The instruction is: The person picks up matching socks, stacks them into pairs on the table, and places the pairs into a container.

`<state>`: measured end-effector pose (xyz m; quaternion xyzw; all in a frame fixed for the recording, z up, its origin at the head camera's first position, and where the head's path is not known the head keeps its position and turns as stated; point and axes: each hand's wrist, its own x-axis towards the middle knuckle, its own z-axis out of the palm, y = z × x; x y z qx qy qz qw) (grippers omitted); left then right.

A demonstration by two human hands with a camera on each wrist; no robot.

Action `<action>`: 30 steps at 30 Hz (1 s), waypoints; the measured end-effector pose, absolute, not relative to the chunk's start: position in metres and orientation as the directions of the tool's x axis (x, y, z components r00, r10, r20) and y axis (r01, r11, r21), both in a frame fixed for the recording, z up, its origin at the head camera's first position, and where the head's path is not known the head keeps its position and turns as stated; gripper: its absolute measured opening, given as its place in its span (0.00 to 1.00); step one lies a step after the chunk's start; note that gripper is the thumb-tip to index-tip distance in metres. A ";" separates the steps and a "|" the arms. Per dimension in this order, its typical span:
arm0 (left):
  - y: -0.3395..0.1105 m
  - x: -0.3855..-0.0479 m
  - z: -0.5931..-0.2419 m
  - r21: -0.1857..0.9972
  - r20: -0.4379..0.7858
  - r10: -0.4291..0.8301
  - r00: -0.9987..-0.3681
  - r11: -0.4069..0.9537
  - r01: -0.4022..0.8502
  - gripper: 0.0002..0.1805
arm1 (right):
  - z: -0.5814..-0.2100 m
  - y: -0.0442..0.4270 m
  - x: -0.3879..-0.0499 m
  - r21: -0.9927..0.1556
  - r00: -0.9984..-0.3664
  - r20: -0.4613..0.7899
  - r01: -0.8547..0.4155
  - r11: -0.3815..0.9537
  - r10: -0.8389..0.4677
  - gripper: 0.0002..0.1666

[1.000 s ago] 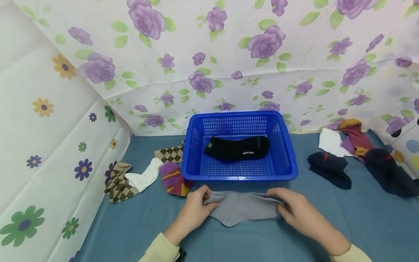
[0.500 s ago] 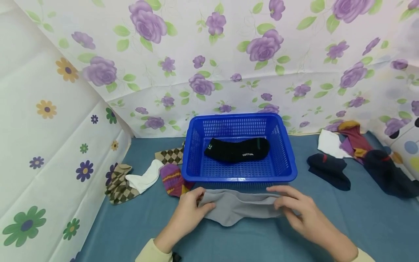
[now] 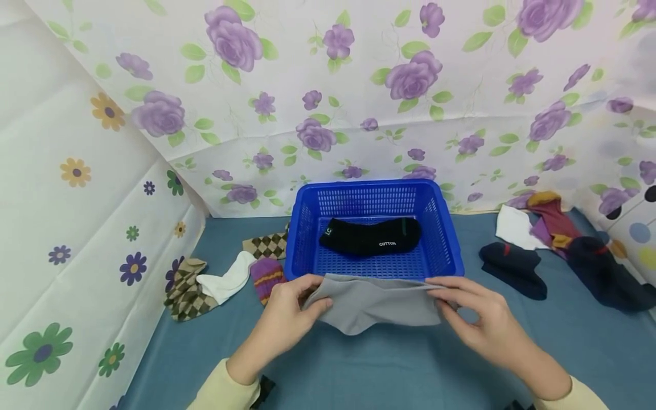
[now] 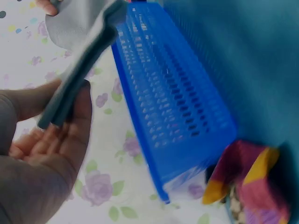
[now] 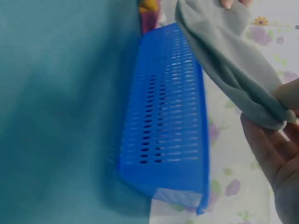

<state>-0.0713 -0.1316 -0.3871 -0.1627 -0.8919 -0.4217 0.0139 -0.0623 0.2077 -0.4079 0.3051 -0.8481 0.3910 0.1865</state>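
A grey sock (image 3: 376,303) is stretched sideways between both hands, just before the near rim of the blue basket (image 3: 374,182). My left hand (image 3: 287,310) pinches its left end between thumb and fingers; the left wrist view shows the folded layers of the sock (image 4: 84,65) in that grip. At the other end, my right hand (image 3: 476,316) pinches the sock, as the right wrist view also shows with the thumb and fingers on the sock's edge (image 5: 252,100). Inside the basket lies a pair of black socks (image 3: 366,236) with white lettering.
To the left lie a checkered sock (image 3: 189,293), a white sock (image 3: 228,277), a striped purple sock (image 3: 266,276) and another checkered sock (image 3: 266,246). On the right are dark navy socks (image 3: 512,270), a white sock (image 3: 514,228) and a maroon sock (image 3: 556,216). Floral sheeting (image 3: 348,154) stands behind.
Both hands have raised the grey sock and carried it toward the basket, so it now overlaps the near rim in the head view. The right fingers have closed onto its end.
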 end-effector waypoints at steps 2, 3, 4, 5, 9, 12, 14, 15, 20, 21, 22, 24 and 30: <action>-0.132 -0.075 -0.380 0.745 0.185 0.319 -0.930 0.572 0.344 0.19 | -0.402 0.211 -0.068 -0.553 -0.780 0.509 -0.621 0.556 -0.364 0.28; -0.132 -0.077 -0.377 0.738 0.201 0.341 -0.918 0.564 0.371 0.22 | -0.399 0.212 -0.071 -0.552 -0.794 0.490 -0.602 0.576 -0.360 0.28; -0.133 -0.079 -0.374 0.733 0.213 0.356 -0.910 0.557 0.390 0.24 | -0.396 0.213 -0.074 -0.542 -0.806 0.472 -0.585 0.604 -0.357 0.28; -0.133 -0.082 -0.372 0.733 0.222 0.367 -0.903 0.548 0.403 0.26 | -0.393 0.215 -0.077 -0.522 -0.815 0.457 -0.569 0.635 -0.355 0.27; -0.135 -0.094 -0.364 0.708 0.286 0.393 -0.874 0.527 0.469 0.25 | -0.380 0.215 -0.094 -0.451 -0.813 0.444 -0.567 0.689 -0.378 0.27; -0.134 -0.106 -0.360 0.673 0.345 0.411 -0.844 0.518 0.528 0.17 | -0.368 0.213 -0.112 -0.416 -0.804 0.436 -0.578 0.702 -0.404 0.26; -0.133 -0.117 -0.358 0.645 0.379 0.432 -0.818 0.511 0.568 0.09 | -0.359 0.211 -0.125 -0.402 -0.804 0.424 -0.579 0.710 -0.416 0.26; -0.133 -0.123 -0.357 0.633 0.392 0.438 -0.809 0.511 0.582 0.07 | -0.354 0.210 -0.132 -0.391 -0.804 0.419 -0.579 0.715 -0.422 0.26; -0.130 -0.153 -0.353 0.592 0.360 0.415 -0.835 0.590 0.549 0.10 | -0.344 0.201 -0.167 -0.351 -0.836 0.338 -0.538 0.766 -0.433 0.28; -0.130 -0.160 -0.352 0.592 0.337 0.401 -0.852 0.613 0.523 0.11 | -0.344 0.198 -0.174 -0.347 -0.847 0.311 -0.524 0.778 -0.432 0.28; -0.130 -0.166 -0.351 0.593 0.311 0.384 -0.869 0.636 0.494 0.12 | -0.345 0.194 -0.180 -0.343 -0.859 0.281 -0.507 0.791 -0.429 0.28; -0.129 -0.179 -0.350 0.606 0.248 0.355 -0.901 0.669 0.430 0.13 | -0.346 0.187 -0.193 -0.332 -0.875 0.231 -0.481 0.811 -0.425 0.29; -0.125 -0.215 -0.350 0.633 0.033 0.301 -0.953 0.732 0.253 0.14 | -0.352 0.172 -0.226 -0.331 -0.906 0.133 -0.423 0.844 -0.402 0.26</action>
